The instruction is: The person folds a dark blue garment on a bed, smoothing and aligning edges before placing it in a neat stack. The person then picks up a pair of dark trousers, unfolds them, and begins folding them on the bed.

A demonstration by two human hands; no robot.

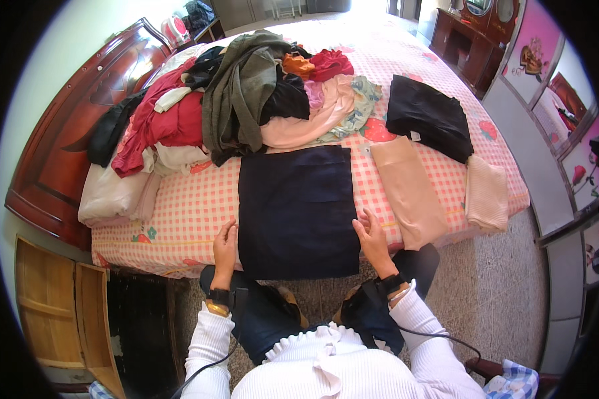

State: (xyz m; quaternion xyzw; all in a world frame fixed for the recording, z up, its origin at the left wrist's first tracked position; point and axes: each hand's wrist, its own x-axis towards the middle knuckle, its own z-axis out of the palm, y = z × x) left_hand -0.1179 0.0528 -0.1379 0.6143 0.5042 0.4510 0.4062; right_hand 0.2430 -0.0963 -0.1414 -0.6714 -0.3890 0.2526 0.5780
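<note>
A dark navy piece of cloth (298,214), folded into a flat rectangle, lies before me on the bed and hangs slightly past its near edge. Beside its left edge is my left hand (225,244), fingers loosely raised and holding nothing. My right hand (370,234) is at the opposite edge, thumb and fingers apart; whether it touches the cloth I cannot tell. To the right lies a folded beige garment (409,194). Farther right are a folded black garment (427,117) with a small white tag and a small folded cream ribbed garment (486,192).
A heap of loose clothes (244,95) covers the bed's far left. Folded pale pink bedding (115,194) sits by the wooden headboard (75,139). The bed has a pink checked sheet (194,199). An open wooden cabinet door (50,299) stands at lower left; a mirrored wardrobe (519,174) stands right.
</note>
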